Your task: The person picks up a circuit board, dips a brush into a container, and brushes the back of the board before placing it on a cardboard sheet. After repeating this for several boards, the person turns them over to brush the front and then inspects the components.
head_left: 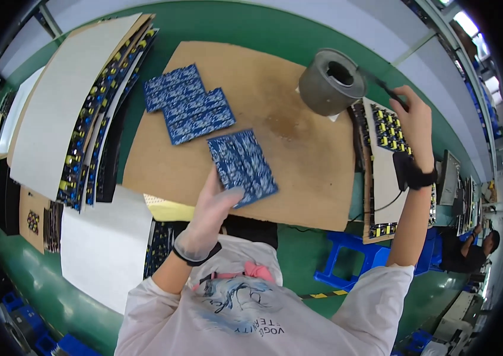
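A blue circuit board point(242, 166) lies near the centre of the brown cardboard sheet point(299, 172), its lower edge pinched between the gloved fingers of the left hand point(213, 216). At ten o'clock from it lie more blue boards point(189, 104) in an overlapping row. At two o'clock, the right hand point(414, 121) grips a dark tool point(382, 86) beside the grey roll point(330, 82).

Bare cardboard point(299, 160) is lying open between the boards point(189, 104) and the tape roll point(330, 82), giving a hand free passage. Board stacks point(94, 118) are walling the left edge; a component tray point(389, 133) is crowding the right.
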A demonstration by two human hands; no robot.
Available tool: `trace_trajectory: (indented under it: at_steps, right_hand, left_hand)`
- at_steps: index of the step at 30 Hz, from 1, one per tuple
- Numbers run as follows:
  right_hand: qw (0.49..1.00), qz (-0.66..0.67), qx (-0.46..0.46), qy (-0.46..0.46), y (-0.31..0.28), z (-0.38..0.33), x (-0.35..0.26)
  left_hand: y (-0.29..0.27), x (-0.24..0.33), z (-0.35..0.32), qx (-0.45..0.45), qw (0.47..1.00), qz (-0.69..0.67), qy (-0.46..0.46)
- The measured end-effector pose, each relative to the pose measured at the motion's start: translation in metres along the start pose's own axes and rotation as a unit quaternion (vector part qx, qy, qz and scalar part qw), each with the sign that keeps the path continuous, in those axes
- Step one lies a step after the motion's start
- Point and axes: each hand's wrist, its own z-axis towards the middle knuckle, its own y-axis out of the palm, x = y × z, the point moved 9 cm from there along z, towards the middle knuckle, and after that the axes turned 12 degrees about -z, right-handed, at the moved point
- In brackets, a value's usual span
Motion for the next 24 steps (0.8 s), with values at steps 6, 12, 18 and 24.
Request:
trace_trajectory:
  at_steps: [6,12,18,24]
  right_hand:
    - [0.975,-0.149,-0.1,-0.129,0.064,0.035,-0.039]
    - [0.982,-0.026,-0.132,-0.135,0.099,0.038,-0.034]
    - [0.993,-0.005,-0.114,-0.019,0.046,0.009,-0.035]
    - [0.998,0.014,0.01,-0.054,0.043,-0.028,-0.044]
  left_hand:
    - [-0.009,-0.002,-0.007,-0.007,0.992,0.078,-0.098]
    - [-0.029,-0.007,0.002,0.115,0.936,-0.314,-0.107]
    - [-0.045,0.016,0.006,0.096,0.993,-0.042,0.047]
    - [-0.02,0.019,0.01,0.069,0.996,-0.058,0.019]
